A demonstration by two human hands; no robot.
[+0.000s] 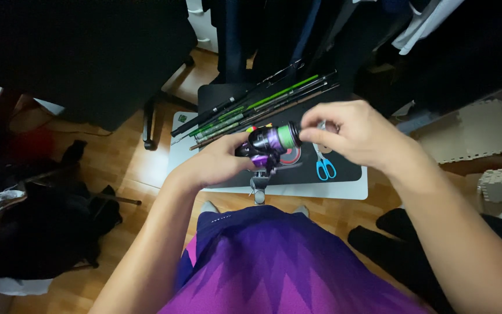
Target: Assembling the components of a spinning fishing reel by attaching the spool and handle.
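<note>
Two hands meet on one fishing reel (268, 145), held in the air above the bench (344, 189). I have my left hand (216, 163) closed in a firm grip around the reel's dark purple body from the left side, its foot hanging below the fingers. The reel's long axis runs roughly left to right, spool with green line pointing toward my right hand (355, 134). That hand is the nearer one to the spool: its fingertips pinch narrowly at the spool's front end, touching it; whether they hold line or a knob I cannot tell. Just beyond and below the right grip lie blue-handled scissors (325, 167) on a dark mat (344, 168). Farther past both grips, a bundle of green and black rod sections (251, 107) lies slantwise.
</note>
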